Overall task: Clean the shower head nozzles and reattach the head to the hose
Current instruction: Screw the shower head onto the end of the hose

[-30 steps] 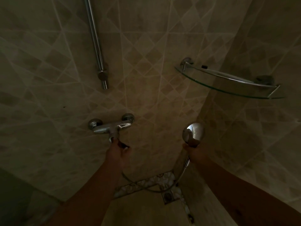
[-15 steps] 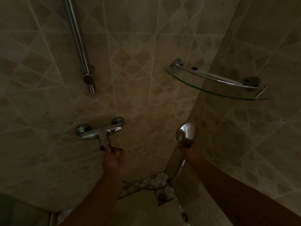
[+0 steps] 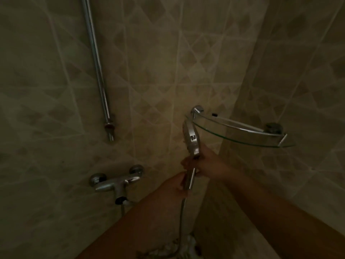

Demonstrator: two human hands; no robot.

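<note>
The chrome shower head [image 3: 192, 137] stands upright and edge-on in the dim shower corner, its nozzle face turned left. My right hand [image 3: 207, 163] grips it just below the round head. My left hand [image 3: 175, 184] holds the lower end of the handle, where the metal hose [image 3: 181, 217] hangs down toward the floor. The head sits just in front of the left tip of the glass shelf.
A chrome mixer tap [image 3: 116, 181] is mounted on the tiled wall at lower left, with the hose running from its outlet. A vertical chrome rail [image 3: 97, 66] runs up the wall above it. A glass corner shelf [image 3: 242, 133] juts out at right.
My left hand has left the mixer tap and moved right onto the shower handle. My right hand has raised the head and turned it edge-on. The view has tilted upward.
</note>
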